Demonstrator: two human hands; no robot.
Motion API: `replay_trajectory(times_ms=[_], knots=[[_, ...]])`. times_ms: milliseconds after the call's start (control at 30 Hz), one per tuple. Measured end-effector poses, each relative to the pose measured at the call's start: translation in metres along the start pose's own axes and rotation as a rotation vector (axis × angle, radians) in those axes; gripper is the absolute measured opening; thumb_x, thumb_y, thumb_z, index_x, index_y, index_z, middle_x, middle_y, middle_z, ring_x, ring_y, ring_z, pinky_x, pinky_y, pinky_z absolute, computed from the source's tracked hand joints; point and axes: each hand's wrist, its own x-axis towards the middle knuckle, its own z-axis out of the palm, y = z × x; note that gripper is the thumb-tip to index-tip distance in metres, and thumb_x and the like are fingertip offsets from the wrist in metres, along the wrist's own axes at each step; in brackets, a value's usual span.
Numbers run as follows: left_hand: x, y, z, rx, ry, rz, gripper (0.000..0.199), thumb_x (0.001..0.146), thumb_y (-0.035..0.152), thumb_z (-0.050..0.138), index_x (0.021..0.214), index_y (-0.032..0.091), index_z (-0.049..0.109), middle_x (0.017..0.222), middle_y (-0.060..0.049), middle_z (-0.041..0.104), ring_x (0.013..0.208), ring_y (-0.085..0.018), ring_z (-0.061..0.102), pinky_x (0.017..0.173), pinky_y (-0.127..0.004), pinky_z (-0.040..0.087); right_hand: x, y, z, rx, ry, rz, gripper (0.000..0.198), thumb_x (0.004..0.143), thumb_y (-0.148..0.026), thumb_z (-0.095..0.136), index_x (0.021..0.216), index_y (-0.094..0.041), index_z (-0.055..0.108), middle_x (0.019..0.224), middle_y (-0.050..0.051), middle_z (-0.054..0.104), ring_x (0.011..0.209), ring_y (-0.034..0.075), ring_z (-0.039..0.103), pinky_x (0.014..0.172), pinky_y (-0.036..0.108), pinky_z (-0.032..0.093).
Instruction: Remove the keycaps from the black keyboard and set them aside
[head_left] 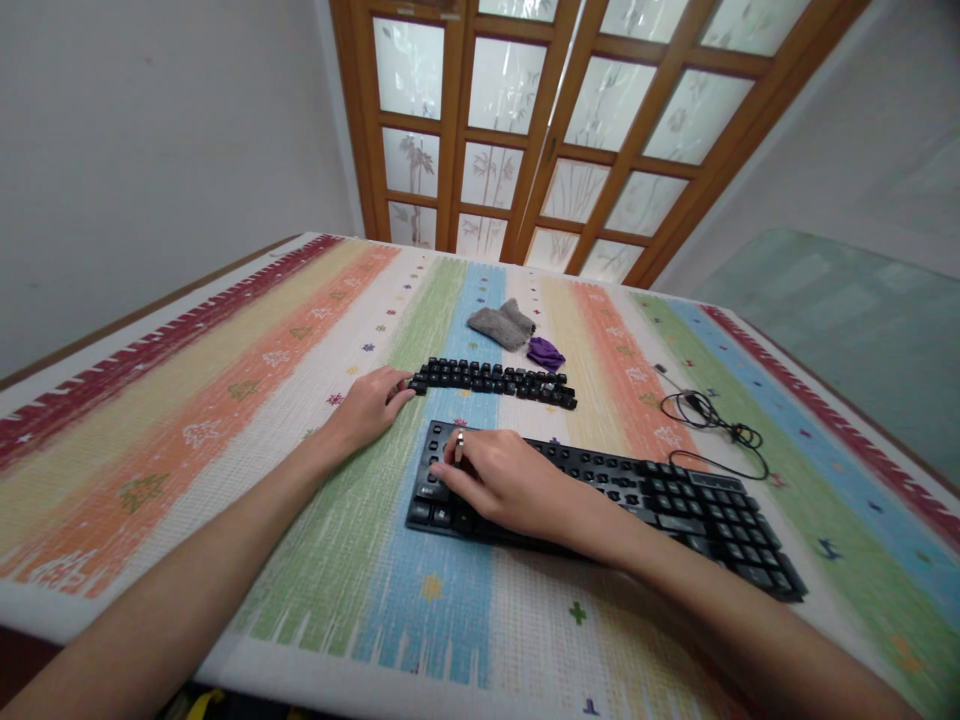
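A black computer keyboard (pixel 675 520) lies at a slant on the table, many of its left and middle key positions without caps. Above it on the cloth, loose black keycaps (pixel 495 380) are lined up in rows. My left hand (pixel 373 405) is at the left end of these rows, thumb and forefinger pinched at a keycap (pixel 418 385). Over the keyboard's left part is my right hand (pixel 499 475), its fingers curled and closed near the remaining left-edge keys. A small shiny metal piece, perhaps a ring, shows at its fingers; anything between the fingertips is hidden.
A grey cloth (pixel 501 325) and a crumpled purple cloth (pixel 546 354) lie beyond the keycaps. The coiled black cable (pixel 720 430) rests at the right. A striped tablecloth (pixel 300 520) covers the table; a wood-framed glass door (pixel 525 130) stands behind it.
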Motion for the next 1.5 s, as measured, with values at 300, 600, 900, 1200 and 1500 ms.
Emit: replay_trajectory(times_ms=[300,600,900,1200,1500], knots=[[0.0,0.001,-0.002,-0.01,0.003,0.009,0.015,0.09,0.021,0.06,0.103,0.014,0.066,0.082,-0.004,0.064,0.071,-0.018,0.058,0.074,-0.032,0.049,0.024,0.032,-0.002,0.365,-0.027,0.277,0.04,0.099,-0.037,0.049,0.066,-0.016,0.056,0.056,0.0,0.06,0.052,0.011,0.055,0.056,0.025,0.036],[0.0,0.005,-0.006,-0.063,0.023,0.038,0.017,0.089,0.022,0.059,0.1,0.013,0.068,0.08,-0.003,0.063,0.066,-0.015,0.056,0.071,-0.031,0.048,0.016,0.044,-0.001,0.574,0.127,0.277,0.033,0.096,-0.043,0.051,0.077,-0.017,0.058,0.062,-0.001,0.061,0.054,0.011,0.056,0.056,0.026,0.042],[-0.003,0.044,-0.017,-0.759,-0.186,-0.076,0.038,0.087,0.04,0.063,0.115,0.014,0.063,0.1,-0.01,0.07,0.089,-0.02,0.066,0.081,-0.035,0.053,0.011,0.042,-0.01,0.701,0.278,0.164,0.027,0.095,-0.04,0.055,0.087,-0.015,0.06,0.073,0.0,0.062,0.056,0.009,0.055,0.052,0.023,0.042],[-0.008,0.056,-0.014,-1.048,-0.358,-0.204,0.05,0.071,0.034,0.081,0.116,0.017,0.064,0.106,-0.011,0.071,0.098,-0.022,0.068,0.088,-0.039,0.054,0.009,0.04,-0.012,0.654,0.298,0.13,0.026,0.095,-0.041,0.056,0.091,-0.015,0.06,0.074,0.0,0.061,0.055,0.009,0.053,0.053,0.023,0.042],[-0.007,0.055,-0.01,-1.044,-0.335,-0.204,0.029,0.071,0.028,0.08,0.097,0.016,0.072,0.098,-0.008,0.074,0.091,-0.019,0.069,0.088,-0.038,0.054,0.008,0.04,-0.013,0.456,0.307,0.063,0.025,0.097,-0.035,0.053,0.088,-0.015,0.065,0.086,0.004,0.067,0.066,0.011,0.059,0.063,0.025,0.044]])
